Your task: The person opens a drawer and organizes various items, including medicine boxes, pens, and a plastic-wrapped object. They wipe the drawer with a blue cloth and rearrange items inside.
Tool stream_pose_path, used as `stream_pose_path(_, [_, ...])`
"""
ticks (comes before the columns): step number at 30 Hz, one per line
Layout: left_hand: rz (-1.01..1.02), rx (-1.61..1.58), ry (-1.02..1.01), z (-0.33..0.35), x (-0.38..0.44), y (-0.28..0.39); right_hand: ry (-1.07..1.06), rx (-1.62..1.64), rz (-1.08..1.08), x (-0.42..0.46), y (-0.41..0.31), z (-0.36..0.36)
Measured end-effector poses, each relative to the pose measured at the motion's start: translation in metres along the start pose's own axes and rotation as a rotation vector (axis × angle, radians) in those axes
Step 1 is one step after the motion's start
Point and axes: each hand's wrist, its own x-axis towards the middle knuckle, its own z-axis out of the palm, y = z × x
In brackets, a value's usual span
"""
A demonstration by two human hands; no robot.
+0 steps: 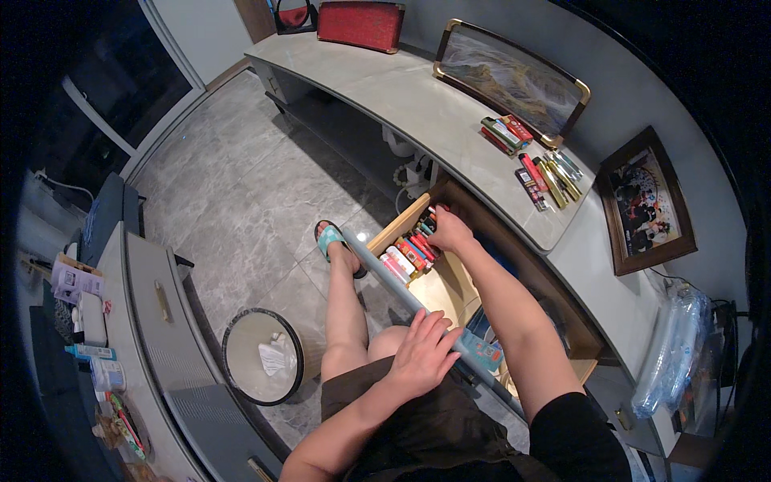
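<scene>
My right hand (449, 229) reaches into an open wooden drawer (397, 224), its fingers down at a row of small boxes and tubes (412, 252) lined up along the drawer's left end; whether it grips one is hidden. A pink-and-white tube (395, 269) lies nearest the drawer front. My left hand (424, 352) rests on the drawer's grey front edge, fingers spread, holding nothing. Beside it in the drawer is a teal printed packet (482, 351). On the cabinet top lie several small boxes (507, 134) and several red, gold and clear tubes (551, 181).
A framed landscape panel (512, 78), a red case (360, 25) and a wooden picture frame (649, 202) stand on the cabinet. Plastic-wrapped items (673, 352) lie at right. A waste bin (263, 355) stands on the floor near my legs. Another drawer cabinet (141, 289) is at left.
</scene>
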Motion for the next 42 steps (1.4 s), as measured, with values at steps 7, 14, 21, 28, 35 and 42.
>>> stream_pose_path(7, [0.004,0.022,-0.01,0.0,0.002,0.003,-0.002,-0.013,0.006,0.004,-0.001,0.002])
stream_pose_path(14, [-0.009,0.016,-0.02,0.001,0.0,0.0,0.102,0.087,0.015,0.002,0.001,0.006])
stream_pose_path(21, [-0.012,0.027,-0.042,-0.002,0.001,0.003,0.291,0.015,-0.051,-0.023,-0.016,-0.004])
stream_pose_path(28, [0.007,0.03,-0.009,-0.001,0.002,0.003,0.417,0.095,-0.529,-0.101,-0.049,-0.055])
stream_pose_path(35, [0.009,0.02,0.005,-0.001,0.003,0.005,0.68,-0.061,-0.173,-0.067,-0.01,-0.216])
stream_pose_path(42, [0.013,0.026,-0.001,0.0,0.002,0.003,0.488,-0.247,0.155,-0.024,0.044,-0.243])
